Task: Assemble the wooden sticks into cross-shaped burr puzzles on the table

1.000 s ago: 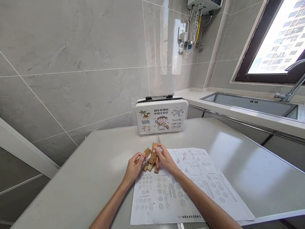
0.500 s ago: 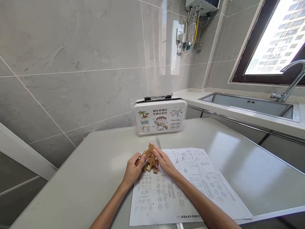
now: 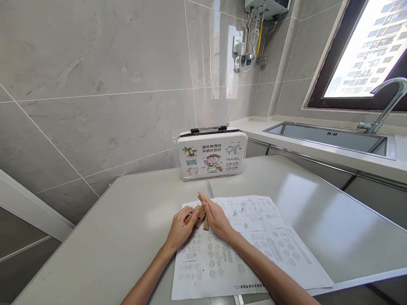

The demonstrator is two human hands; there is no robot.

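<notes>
Several small wooden puzzle pieces (image 3: 206, 223) are bunched between my two hands above the printed paper sheet (image 3: 219, 279). My left hand (image 3: 182, 226) is closed, with thumb and fingers pinching the bunch from the left. From the other side, my right hand (image 3: 218, 218) presses against the bunch, its fingers together and partly covering a tilted piece near the fingertips. One narrow piece points down toward the paper between the hands. My fingers hide much of the bunch, so how the pieces fit together cannot be seen.
A white carry case (image 3: 212, 156) with cartoon prints stands upright at the back of the light table (image 3: 104, 245). Grey tiled wall rises behind it. On the right are a counter with a sink (image 3: 330, 134), a faucet (image 3: 389, 103) and a window.
My right hand has turned and closed in over the pieces, covering the numbered one that faced me. The bunch looks more compact, and the view has shifted slightly.
</notes>
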